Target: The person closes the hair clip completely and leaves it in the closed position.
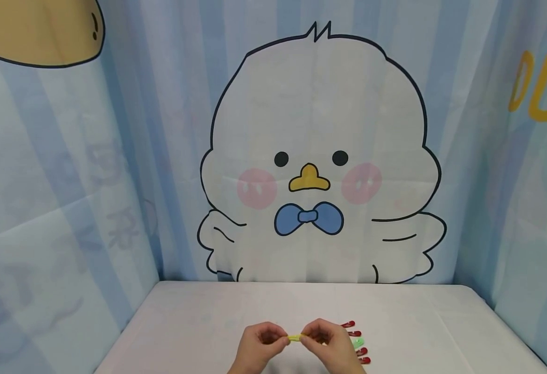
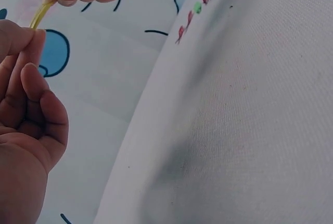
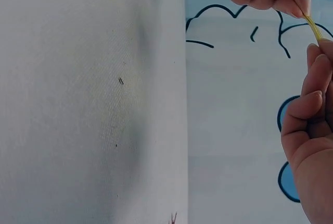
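Note:
A slim yellow hair clip (image 1: pixel 294 337) is stretched between both hands above the white table. My left hand (image 1: pixel 260 343) pinches one end between thumb and forefinger; its other fingers are curled loosely in the left wrist view. At the opposite end, my right hand (image 1: pixel 331 345) pinches the clip (image 3: pixel 313 28) the same way. The fingertips cover both ends, and the clip appears nearly edge-on. Just beyond the right hand lies a column of snap hair clips: several red ones (image 1: pixel 361 351) with a light green one (image 1: pixel 358 342) among them, partly hidden by that hand.
The white tabletop (image 1: pixel 199 317) spreads around the hands, with a few dark specks on its cloth in the wrist views. Behind it hangs a blue-striped curtain (image 1: pixel 175 130) printed with a large white bird. Similar curtains close off the left and right sides.

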Demonstrator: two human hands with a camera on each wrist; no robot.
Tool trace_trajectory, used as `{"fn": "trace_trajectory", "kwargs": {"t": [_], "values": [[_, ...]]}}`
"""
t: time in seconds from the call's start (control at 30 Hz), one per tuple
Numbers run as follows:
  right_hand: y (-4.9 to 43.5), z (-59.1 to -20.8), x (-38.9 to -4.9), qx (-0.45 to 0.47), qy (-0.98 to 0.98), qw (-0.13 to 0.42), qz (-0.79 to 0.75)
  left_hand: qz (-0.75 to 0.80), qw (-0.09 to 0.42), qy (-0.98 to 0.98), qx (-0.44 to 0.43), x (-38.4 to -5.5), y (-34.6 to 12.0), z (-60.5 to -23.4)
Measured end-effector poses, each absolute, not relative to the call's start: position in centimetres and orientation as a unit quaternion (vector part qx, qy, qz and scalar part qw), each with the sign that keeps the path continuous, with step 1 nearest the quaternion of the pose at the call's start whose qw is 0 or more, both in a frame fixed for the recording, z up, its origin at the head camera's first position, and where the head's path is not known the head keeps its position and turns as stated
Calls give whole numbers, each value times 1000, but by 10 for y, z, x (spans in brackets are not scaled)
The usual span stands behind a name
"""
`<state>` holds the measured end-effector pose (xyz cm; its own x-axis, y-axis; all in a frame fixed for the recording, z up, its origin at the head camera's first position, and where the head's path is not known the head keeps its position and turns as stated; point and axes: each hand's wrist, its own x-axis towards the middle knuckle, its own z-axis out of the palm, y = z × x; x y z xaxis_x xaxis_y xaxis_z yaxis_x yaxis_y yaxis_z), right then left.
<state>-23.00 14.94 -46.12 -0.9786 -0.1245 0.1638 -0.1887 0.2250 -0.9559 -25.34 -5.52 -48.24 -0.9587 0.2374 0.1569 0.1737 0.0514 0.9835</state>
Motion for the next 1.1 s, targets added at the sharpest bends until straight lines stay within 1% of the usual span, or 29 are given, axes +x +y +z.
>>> {"fn": "trace_trajectory", "kwargs": {"t": [0.23,0.7,1.1], "values": [[147,-461,-229,96,-791,30,603,666,23,735,129,-252,-56,-483],[144,-465,-230,90,-797,56,594,653,5,751,103,-251,-52,-479],[147,-465,-231,90,-800,44,591,676,7,730,100,-251,-51,-480]]}}
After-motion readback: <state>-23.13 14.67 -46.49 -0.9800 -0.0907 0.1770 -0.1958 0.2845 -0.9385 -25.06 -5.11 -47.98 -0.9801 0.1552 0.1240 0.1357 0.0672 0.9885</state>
